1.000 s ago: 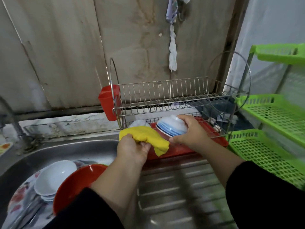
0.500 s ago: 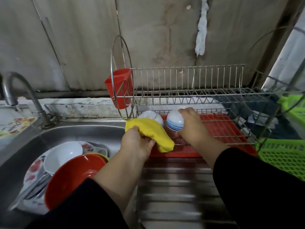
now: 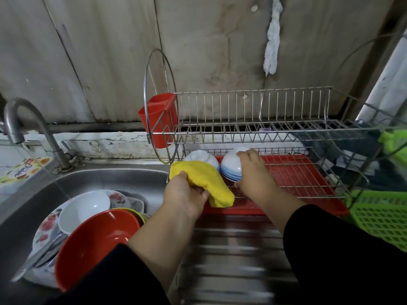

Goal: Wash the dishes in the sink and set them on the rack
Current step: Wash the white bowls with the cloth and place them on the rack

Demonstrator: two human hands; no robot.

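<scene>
sticker [image 3: 19, 172] by the sink [image 3: 114, 179] has writing, too blurred to read.

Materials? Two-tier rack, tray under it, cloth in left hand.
Two-tier wire dish rack: bare metal, likely stainless; thin shiny silver wires. Red drip tray beneath it: looks like moulded plastic, flat matte colour. Yellow cloth: soft fabric, probably microfibre; fuzzy, folds over the left hand.
</scene>
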